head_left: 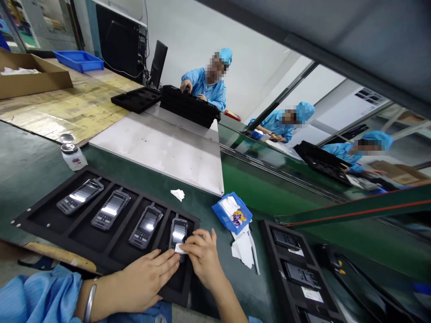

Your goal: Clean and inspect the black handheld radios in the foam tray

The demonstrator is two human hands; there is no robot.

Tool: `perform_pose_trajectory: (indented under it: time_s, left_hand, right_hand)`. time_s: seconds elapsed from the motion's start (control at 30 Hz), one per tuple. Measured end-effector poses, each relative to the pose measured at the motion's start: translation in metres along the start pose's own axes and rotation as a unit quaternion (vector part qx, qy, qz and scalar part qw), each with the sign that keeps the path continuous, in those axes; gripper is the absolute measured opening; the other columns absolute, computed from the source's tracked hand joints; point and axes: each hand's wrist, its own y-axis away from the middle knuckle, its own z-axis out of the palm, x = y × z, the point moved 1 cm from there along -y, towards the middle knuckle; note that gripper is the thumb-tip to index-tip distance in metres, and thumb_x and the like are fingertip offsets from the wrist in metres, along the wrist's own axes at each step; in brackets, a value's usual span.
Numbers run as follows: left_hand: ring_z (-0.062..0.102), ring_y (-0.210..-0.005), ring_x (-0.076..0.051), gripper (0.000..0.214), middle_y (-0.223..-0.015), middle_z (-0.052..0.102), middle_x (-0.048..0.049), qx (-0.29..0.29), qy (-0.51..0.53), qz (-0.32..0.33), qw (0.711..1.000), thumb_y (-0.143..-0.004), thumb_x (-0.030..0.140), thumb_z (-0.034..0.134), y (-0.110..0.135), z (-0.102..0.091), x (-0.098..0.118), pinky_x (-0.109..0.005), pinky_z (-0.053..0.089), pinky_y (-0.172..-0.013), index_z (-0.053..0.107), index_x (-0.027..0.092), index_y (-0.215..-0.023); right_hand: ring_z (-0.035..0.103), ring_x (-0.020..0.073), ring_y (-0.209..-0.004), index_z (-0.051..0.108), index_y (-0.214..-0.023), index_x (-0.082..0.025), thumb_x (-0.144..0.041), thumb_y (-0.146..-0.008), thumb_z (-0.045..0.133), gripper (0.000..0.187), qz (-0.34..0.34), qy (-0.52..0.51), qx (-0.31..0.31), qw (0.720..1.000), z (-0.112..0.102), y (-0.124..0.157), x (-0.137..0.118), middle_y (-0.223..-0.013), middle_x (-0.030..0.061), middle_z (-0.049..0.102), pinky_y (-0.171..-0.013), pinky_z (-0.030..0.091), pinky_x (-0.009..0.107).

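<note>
A black foam tray [40, 215] in front of me holds several grey handheld devices in separate slots. My right hand [202, 255] pinches a small white wipe [180, 249] and presses it on the lower part of the rightmost device [178, 233]. My left hand [148, 278] lies flat on the tray beside that device, fingertips touching its lower end. A metal bangle sits on my left wrist above a blue sleeve.
A small blue tray [222, 215] with wipes and white cloths [244, 249] lie right of my hands. A second black tray of devices [266, 251] is further right. A small bottle [72, 154], a steel plate [161, 148] and stacked black trays [188, 105] lie beyond; three co-workers in blue sit along the conveyor.
</note>
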Motion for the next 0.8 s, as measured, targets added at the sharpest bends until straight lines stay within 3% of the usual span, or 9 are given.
perform_pose_trajectory:
  time_s: [0.13, 0.37, 0.53, 0.7, 0.8]
  left_hand:
    - [0.019, -0.151, -0.028, 0.092, -0.165, 0.017, -0.0104, 0.003, -0.002, -0.006, 1.0, -0.083, 0.025, 0.066, 0.001, -0.001, -0.001, -0.044, 0.027, -0.121, 0.014, 0.013, -0.158]
    - [0.023, -0.15, -0.028, 0.088, -0.164, 0.02, -0.0109, -0.004, 0.017, -0.008, 1.0, -0.083, 0.025, 0.066, 0.0, -0.007, -0.001, -0.045, 0.028, -0.121, 0.02, 0.014, -0.157]
    - [0.025, -0.15, -0.03, 0.088, -0.164, 0.018, -0.008, -0.031, 0.015, -0.025, 0.999, -0.08, 0.02, 0.062, 0.001, -0.01, -0.001, -0.048, 0.035, -0.118, 0.021, 0.019, -0.158]
    - [0.038, -0.143, -0.033, 0.116, -0.161, 0.023, -0.0025, 0.043, -0.022, -0.001, 0.999, -0.068, 0.013, 0.061, 0.0, 0.019, -0.021, -0.047, 0.046, -0.111, -0.015, 0.031, -0.154]
    - [0.047, -0.138, -0.032, 0.117, -0.159, 0.029, 0.0024, 0.115, -0.051, 0.026, 0.992, -0.065, 0.015, 0.059, -0.002, 0.041, -0.037, -0.042, 0.052, -0.104, -0.014, 0.035, -0.154]
  right_hand:
    - [0.049, 0.0231, -0.106, 0.076, -0.092, -0.035, -0.01, -0.088, 0.06, 0.03, 0.035, 0.008, 0.036, 0.999, 0.0, -0.019, 0.004, -0.094, -0.0011, 0.071, -0.11, 0.005, 0.063]
    - [0.05, 0.0211, -0.103, 0.074, -0.101, -0.04, -0.011, -0.089, 0.056, 0.037, 0.026, -0.019, 0.01, 0.999, 0.002, 0.001, -0.008, -0.091, -0.0022, 0.07, -0.11, 0.006, 0.064]
    - [0.048, 0.0219, -0.107, 0.076, -0.094, -0.038, -0.009, -0.085, 0.059, 0.034, 0.052, 0.017, 0.019, 0.998, 0.007, -0.03, -0.012, -0.096, -0.0017, 0.071, -0.111, -0.001, 0.065]
    - [0.048, 0.019, -0.111, 0.073, -0.102, -0.044, -0.022, -0.088, 0.061, 0.028, 0.01, 0.001, -0.061, 0.998, 0.01, -0.021, -0.021, -0.097, -0.0066, 0.072, -0.115, -0.011, 0.059]
    - [0.045, 0.0192, -0.116, 0.073, -0.102, -0.041, -0.024, -0.091, 0.057, 0.026, 0.045, 0.031, -0.064, 0.996, 0.009, -0.036, -0.018, -0.104, -0.0072, 0.072, -0.115, -0.013, 0.059]
